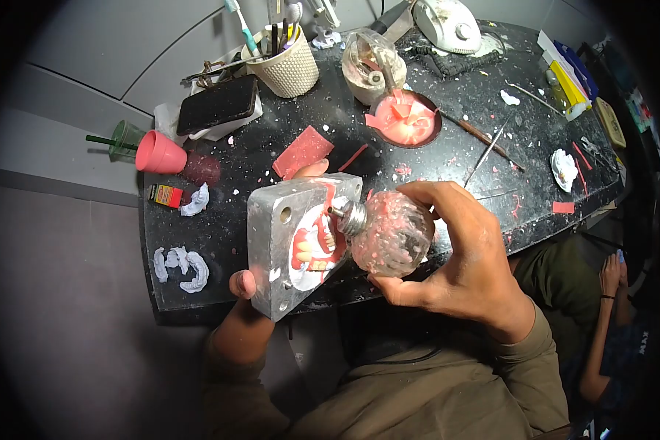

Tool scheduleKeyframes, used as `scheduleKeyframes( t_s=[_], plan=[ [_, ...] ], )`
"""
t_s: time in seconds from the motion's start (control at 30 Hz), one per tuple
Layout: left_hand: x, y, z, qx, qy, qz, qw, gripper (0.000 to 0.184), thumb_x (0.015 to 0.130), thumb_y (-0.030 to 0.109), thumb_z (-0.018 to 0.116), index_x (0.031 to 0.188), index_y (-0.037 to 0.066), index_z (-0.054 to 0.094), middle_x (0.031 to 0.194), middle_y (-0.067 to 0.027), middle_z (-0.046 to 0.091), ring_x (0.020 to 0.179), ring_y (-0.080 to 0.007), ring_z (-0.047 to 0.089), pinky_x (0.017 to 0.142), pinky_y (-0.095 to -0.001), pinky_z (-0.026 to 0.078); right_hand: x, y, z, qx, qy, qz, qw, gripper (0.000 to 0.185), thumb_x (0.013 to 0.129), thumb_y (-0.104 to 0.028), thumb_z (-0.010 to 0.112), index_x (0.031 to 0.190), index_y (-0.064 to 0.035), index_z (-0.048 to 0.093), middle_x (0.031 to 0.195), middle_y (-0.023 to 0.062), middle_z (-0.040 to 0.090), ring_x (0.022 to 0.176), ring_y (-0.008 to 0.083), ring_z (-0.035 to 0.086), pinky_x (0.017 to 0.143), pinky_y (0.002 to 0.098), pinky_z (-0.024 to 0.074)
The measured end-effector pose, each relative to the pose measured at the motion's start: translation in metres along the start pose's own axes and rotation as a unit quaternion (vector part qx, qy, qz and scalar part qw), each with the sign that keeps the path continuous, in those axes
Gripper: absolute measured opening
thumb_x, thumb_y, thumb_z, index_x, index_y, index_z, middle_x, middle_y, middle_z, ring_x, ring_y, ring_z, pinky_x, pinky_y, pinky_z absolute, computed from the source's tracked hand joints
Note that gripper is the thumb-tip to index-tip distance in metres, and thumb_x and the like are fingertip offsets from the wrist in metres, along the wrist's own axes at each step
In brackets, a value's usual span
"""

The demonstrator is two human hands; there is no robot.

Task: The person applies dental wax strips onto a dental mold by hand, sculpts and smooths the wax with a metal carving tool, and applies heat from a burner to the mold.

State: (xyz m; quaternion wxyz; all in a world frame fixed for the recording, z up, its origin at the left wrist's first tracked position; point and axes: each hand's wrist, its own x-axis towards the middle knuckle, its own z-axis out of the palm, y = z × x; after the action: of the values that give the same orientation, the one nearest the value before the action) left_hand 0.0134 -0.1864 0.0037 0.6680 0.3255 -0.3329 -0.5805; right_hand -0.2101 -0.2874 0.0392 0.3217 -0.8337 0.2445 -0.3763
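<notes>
My left hand (243, 284) grips a grey metal denture flask (265, 242) from behind and below, its open face turned to the right. Set in white plaster inside the flask is a pink wax denture (323, 238) with teeth. My right hand (466, 257) is closed around a round glass spirit lamp (392, 233), smeared with pink wax. The lamp is tipped on its side, its metal wick neck (348, 218) pointing left, close to the denture. I cannot make out a flame. Behind the flask, a pink wax sheet (304, 152) lies on the black bench.
A pan of pink wax (407, 121) sits farther back, near a carving tool (484, 139). At the left are a pink cup (160, 154) and white plaster pieces (187, 268). A tool holder (290, 70) and phone (218, 105) stand behind. Another person's hands (612, 275) show at right.
</notes>
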Motion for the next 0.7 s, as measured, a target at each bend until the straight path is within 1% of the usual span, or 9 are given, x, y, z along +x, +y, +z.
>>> scheduleKeyframes(
  t_s=[0.17,0.27,0.37,0.43,0.47,0.5,0.57,0.6,0.7],
  plan=[
    [0.000,0.000,-0.005,-0.003,-0.026,-0.004,1.000,0.137,0.067,0.071,0.077,0.161,-0.003,0.012,0.169,-0.0232,0.014,0.152,-0.0362,0.029,0.125,-0.0525,0.026,0.000,-0.004,-0.002,0.011,-0.018,0.003,1.000,0.066,0.059,-0.020,0.092,0.114,0.0015,0.061,0.098,0.0159,0.067,0.083,0.0328,0.064,0.075,0.0403,0.0531],
    [0.003,-0.005,-0.014,0.042,-0.070,0.073,0.994,0.122,0.079,0.085,0.060,0.162,0.005,0.023,0.164,-0.0330,0.018,0.148,-0.0494,0.030,0.120,-0.0651,0.029,0.001,-0.005,-0.006,0.013,-0.019,-0.005,1.000,0.066,0.060,-0.021,0.092,0.114,0.0014,0.062,0.099,0.0156,0.068,0.083,0.0316,0.065,0.075,0.0393,0.0538],
    [0.006,-0.004,-0.018,-0.019,-0.042,0.073,0.996,0.115,0.085,0.082,0.057,0.163,0.005,0.021,0.164,-0.0341,0.016,0.149,-0.0508,0.029,0.120,-0.0647,0.029,-0.002,0.001,-0.010,0.016,-0.003,0.000,1.000,0.066,0.060,-0.022,0.093,0.115,0.0015,0.064,0.100,0.0151,0.069,0.086,0.0296,0.068,0.078,0.0375,0.0554],
    [0.013,-0.002,-0.020,-0.223,-0.075,0.009,0.972,0.118,0.087,0.087,0.043,0.163,0.003,0.013,0.163,-0.0361,0.019,0.150,-0.0450,0.031,0.122,-0.0594,0.028,-0.004,0.005,-0.016,0.017,0.018,0.024,0.999,0.067,0.059,-0.023,0.094,0.114,0.0018,0.065,0.100,0.0143,0.071,0.090,0.0265,0.072,0.083,0.0351,0.0565],
    [0.012,0.000,-0.016,-0.206,-0.042,-0.011,0.978,0.117,0.087,0.088,0.040,0.163,0.003,0.016,0.165,-0.0306,0.022,0.149,-0.0439,0.033,0.121,-0.0598,0.029,-0.004,0.007,-0.018,0.017,0.023,0.026,0.999,0.067,0.059,-0.023,0.094,0.114,0.0017,0.065,0.099,0.0140,0.071,0.089,0.0258,0.072,0.082,0.0347,0.0563],
    [0.010,0.000,-0.016,-0.207,-0.042,-0.010,0.977,0.117,0.087,0.088,0.040,0.163,0.003,0.016,0.165,-0.0306,0.022,0.149,-0.0439,0.033,0.121,-0.0598,0.029,-0.005,0.009,-0.020,0.017,0.027,0.029,0.999,0.067,0.058,-0.023,0.094,0.113,0.0015,0.065,0.099,0.0136,0.071,0.089,0.0252,0.072,0.082,0.0343,0.0561],
    [0.006,0.001,-0.018,-0.419,-0.024,-0.022,0.907,0.108,0.091,0.084,0.039,0.163,0.007,0.021,0.165,-0.0256,0.027,0.149,-0.0442,0.033,0.121,-0.0605,0.030,-0.007,0.012,-0.023,0.014,0.029,0.034,0.999,0.067,0.058,-0.023,0.094,0.113,0.0014,0.065,0.099,0.0133,0.071,0.089,0.0250,0.072,0.082,0.0341,0.0561],
    [0.003,0.001,-0.025,-0.303,0.026,-0.019,0.952,0.110,0.089,0.087,0.035,0.163,0.006,0.022,0.166,-0.0194,0.030,0.148,-0.0422,0.036,0.121,-0.0599,0.031,-0.008,0.012,-0.023,0.012,0.032,0.040,0.999,0.067,0.058,-0.023,0.094,0.113,0.0013,0.066,0.098,0.0131,0.071,0.088,0.0249,0.072,0.082,0.0339,0.0560],
    [0.002,-0.003,-0.027,-0.233,0.002,0.005,0.973,0.113,0.088,0.089,0.036,0.162,0.005,0.022,0.165,-0.0194,0.031,0.147,-0.0424,0.037,0.119,-0.0617,0.032,-0.010,0.013,-0.025,0.016,0.021,0.054,0.998,0.067,0.057,-0.023,0.094,0.113,0.0015,0.066,0.100,0.0137,0.071,0.090,0.0253,0.072,0.082,0.0342,0.0560]
  ],
)
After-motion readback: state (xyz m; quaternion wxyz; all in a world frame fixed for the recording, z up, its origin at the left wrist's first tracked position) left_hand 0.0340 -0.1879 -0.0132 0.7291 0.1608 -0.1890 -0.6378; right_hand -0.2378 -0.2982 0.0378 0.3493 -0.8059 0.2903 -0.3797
